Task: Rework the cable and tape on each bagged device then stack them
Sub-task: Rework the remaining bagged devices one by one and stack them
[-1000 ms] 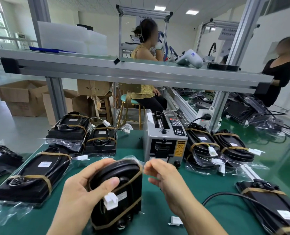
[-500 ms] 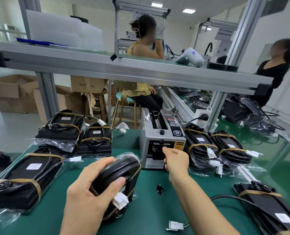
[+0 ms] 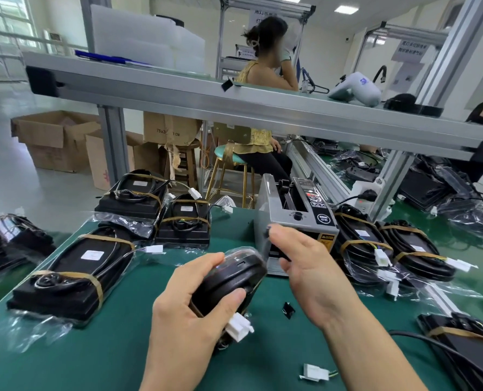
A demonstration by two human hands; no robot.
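Low in the middle of the frame, the left hand [image 3: 189,303] is gripping a black bagged device [image 3: 229,280], fingers curled over its top and thumb lying along its near side, holding it tilted above the green table [image 3: 116,351]. A white plug [image 3: 238,326] on the device's cable is sticking out just under the thumb. To the right of it, the right hand [image 3: 305,269] is hovering in front of the grey tape machine [image 3: 296,218], fingers loosely bent with a small dark piece at the fingertips; whether it is pinching tape I cannot tell. A small black scrap [image 3: 288,309] is lying on the table between the two wrists, and a loose white connector [image 3: 316,372] is sitting near the bottom edge. Taped, bagged devices are lying at the left [image 3: 73,275], behind it [image 3: 183,221] and to the right of the machine [image 3: 361,244]. In the upper middle of the frame, a person [image 3: 262,108] is sitting on a stool.
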